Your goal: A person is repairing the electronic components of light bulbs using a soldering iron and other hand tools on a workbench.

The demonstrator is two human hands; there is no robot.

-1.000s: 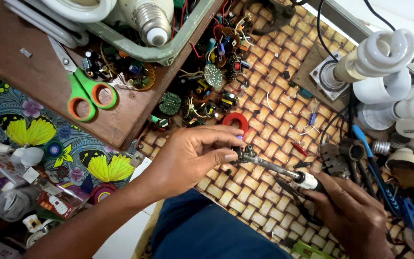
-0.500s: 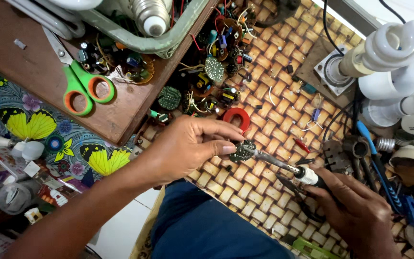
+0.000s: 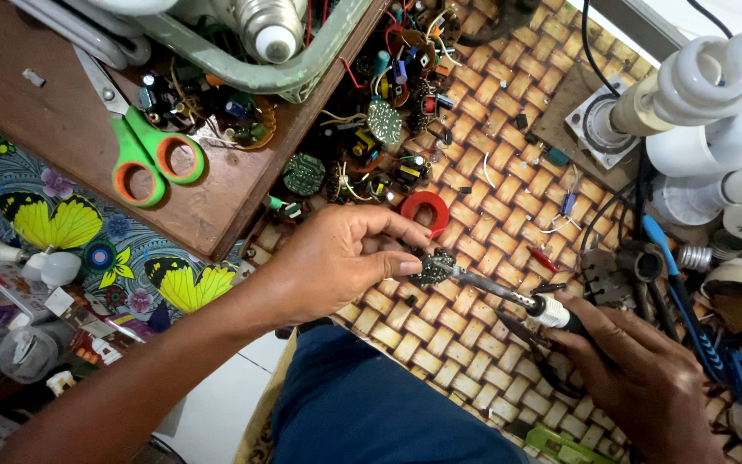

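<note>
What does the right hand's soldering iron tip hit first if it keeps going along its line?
The small round circuit board pinched in the left hand. The soldering iron in the right hand points up-left, with its tip apparently already at the board's edge, though depth is unclear.

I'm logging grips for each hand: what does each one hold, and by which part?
Left hand pinches a small circuit board by its edge. Right hand grips a soldering iron by its handle, tip at the board.

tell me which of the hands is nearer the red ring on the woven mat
Left. The left hand lies just below-left of the red ring, fingers almost under it; the right hand is far off to its lower right.
</note>
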